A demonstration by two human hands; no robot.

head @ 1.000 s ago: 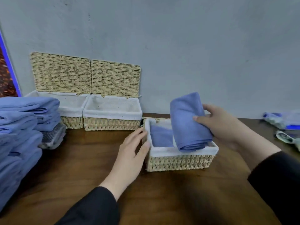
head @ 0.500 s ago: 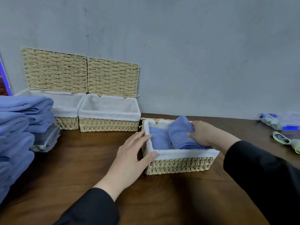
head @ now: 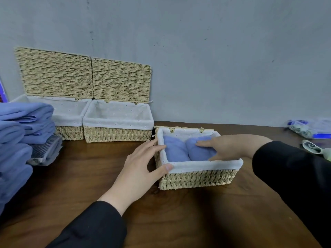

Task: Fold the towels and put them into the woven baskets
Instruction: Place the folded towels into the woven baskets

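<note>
A woven basket (head: 197,179) with a white liner is set on the dark wooden bench (head: 89,176), and two folded blue towels are seen inside it, side by side. The left towel (head: 174,151) lies untouched; the right towel (head: 198,152) is pressed down by the right hand (head: 227,146), whose fingers are laid straight across its top. The basket's near left corner is steadied by the left hand (head: 141,167), fingers relaxed along the left rim and thumb resting on the front liner. Two more lined baskets (head: 116,134) with raised lids are placed against the wall behind, and a stack of blue towels (head: 16,140) is piled at the bench's left edge.
</note>
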